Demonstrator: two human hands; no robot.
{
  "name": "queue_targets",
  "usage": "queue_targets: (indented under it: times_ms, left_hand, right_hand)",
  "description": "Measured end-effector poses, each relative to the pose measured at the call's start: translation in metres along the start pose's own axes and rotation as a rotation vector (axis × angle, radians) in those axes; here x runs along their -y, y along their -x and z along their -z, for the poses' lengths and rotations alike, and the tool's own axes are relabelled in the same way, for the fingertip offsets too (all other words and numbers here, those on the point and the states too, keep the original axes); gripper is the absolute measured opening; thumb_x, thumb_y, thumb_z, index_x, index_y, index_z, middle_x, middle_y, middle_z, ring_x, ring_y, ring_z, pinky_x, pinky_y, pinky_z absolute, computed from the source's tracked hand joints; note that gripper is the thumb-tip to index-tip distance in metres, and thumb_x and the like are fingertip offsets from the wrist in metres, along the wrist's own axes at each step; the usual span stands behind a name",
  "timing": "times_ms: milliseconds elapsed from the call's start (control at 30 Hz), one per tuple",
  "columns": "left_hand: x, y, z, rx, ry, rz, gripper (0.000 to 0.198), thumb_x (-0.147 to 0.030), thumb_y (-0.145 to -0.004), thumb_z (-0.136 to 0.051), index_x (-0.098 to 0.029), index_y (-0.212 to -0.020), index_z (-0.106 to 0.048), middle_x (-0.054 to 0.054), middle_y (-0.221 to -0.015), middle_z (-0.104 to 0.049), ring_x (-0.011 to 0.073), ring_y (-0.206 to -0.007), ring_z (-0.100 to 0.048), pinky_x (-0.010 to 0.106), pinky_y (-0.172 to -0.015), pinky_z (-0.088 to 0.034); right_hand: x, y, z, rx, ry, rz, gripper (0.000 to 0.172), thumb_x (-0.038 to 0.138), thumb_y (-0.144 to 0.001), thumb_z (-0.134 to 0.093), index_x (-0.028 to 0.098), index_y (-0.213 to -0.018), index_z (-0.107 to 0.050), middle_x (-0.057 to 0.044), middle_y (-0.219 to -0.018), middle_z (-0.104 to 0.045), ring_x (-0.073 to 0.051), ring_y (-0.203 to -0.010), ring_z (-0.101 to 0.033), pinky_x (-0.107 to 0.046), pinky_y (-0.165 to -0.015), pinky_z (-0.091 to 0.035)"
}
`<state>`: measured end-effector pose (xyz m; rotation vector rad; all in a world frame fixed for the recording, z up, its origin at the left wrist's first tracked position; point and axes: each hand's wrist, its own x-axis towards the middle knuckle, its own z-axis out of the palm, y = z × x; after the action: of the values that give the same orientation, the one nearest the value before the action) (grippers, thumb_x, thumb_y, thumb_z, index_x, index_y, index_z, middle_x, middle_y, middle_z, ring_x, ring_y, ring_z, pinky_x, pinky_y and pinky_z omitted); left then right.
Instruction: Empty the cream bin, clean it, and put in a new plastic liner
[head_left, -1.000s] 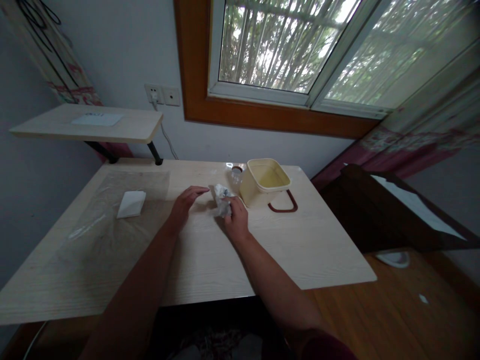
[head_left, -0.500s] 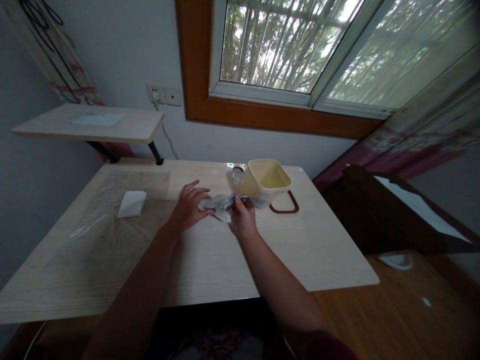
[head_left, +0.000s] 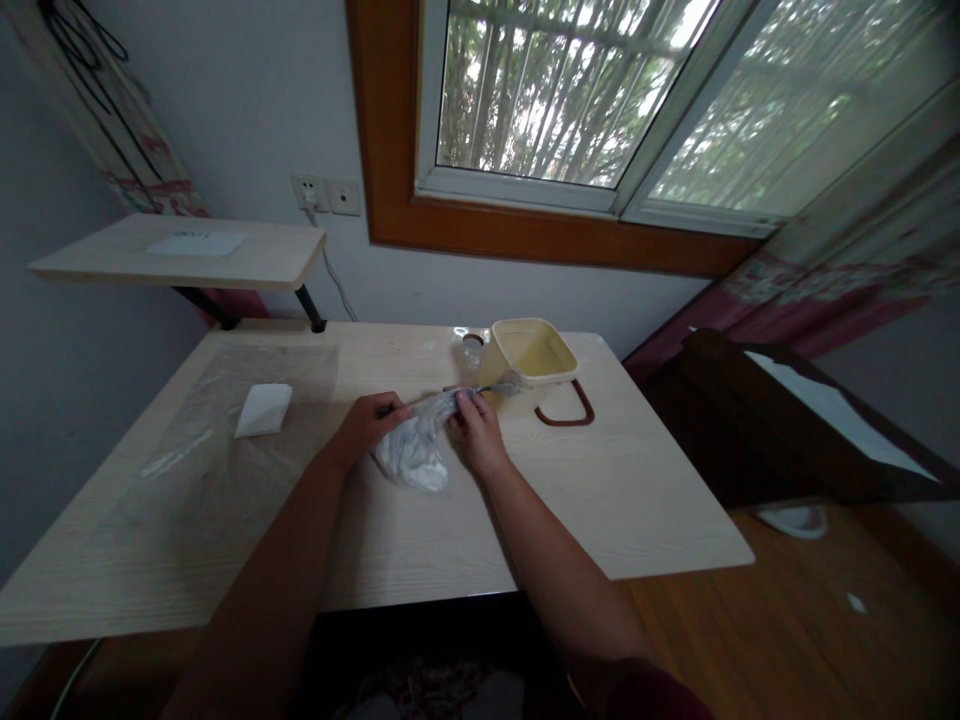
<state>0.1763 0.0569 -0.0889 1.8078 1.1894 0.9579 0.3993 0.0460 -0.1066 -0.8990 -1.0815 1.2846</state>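
From here, the crumpled plastic bag [head_left: 414,455] sits between both hands over the desk [head_left: 600,505], long axis running near-left to far-right; the left hand's [head_left: 365,427] fingers grasp its left side; the right hand [head_left: 478,432], nearer the yellow tub [head_left: 490,362], pinches its narrow part.

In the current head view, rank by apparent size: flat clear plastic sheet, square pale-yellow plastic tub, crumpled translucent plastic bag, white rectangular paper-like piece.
Largest to smallest:
1. Clear plastic sheet
2. Pale-yellow tub and crumpled bag: too alike to rank
3. White paper-like piece
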Motion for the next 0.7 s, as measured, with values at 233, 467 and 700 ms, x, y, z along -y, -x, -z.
queue_targets:
  times_ms: [233, 467, 700]
  left_hand:
    - [0.006, 0.001, -0.007, 0.087, 0.067, 0.026, 0.038, -0.051, -0.086, -0.067, -0.015, -0.073, -0.067, -0.002, -0.065, -0.059, 0.0124, -0.064, -0.052, 0.024, -0.062, -0.038]
    - [0.004, 0.003, -0.009, 0.107, 0.107, -0.018, 0.038, -0.049, -0.093, -0.059, -0.015, -0.087, -0.075, 0.004, -0.082, -0.073, 0.0182, -0.079, -0.066, 0.028, -0.073, -0.048]
    - [0.003, 0.003, -0.009, 0.072, 0.287, -0.027, 0.033, -0.046, -0.092, -0.063, -0.016, -0.093, -0.076, 0.009, -0.095, -0.077, 0.0218, -0.094, -0.071, 0.035, -0.090, -0.054]
  right_hand:
    - [0.004, 0.007, -0.003, 0.191, -0.017, -0.032, 0.038, 0.048, -0.077, -0.085, 0.023, -0.105, -0.077, 0.000, -0.080, -0.067, -0.014, -0.069, -0.054, -0.027, -0.065, -0.042]
    - [0.019, 0.021, 0.011, 0.118, 0.078, -0.024, 0.033, 0.050, -0.082, -0.079, 0.020, -0.069, -0.069, 0.001, -0.062, -0.061, -0.015, -0.062, -0.054, -0.028, -0.065, -0.043]
    - [0.063, 0.045, 0.054, 0.077, 0.033, -0.015, 0.032, 0.051, -0.076, -0.083, 0.021, -0.077, -0.072, 0.001, -0.060, -0.059, -0.015, -0.055, -0.051, -0.030, -0.057, -0.043]
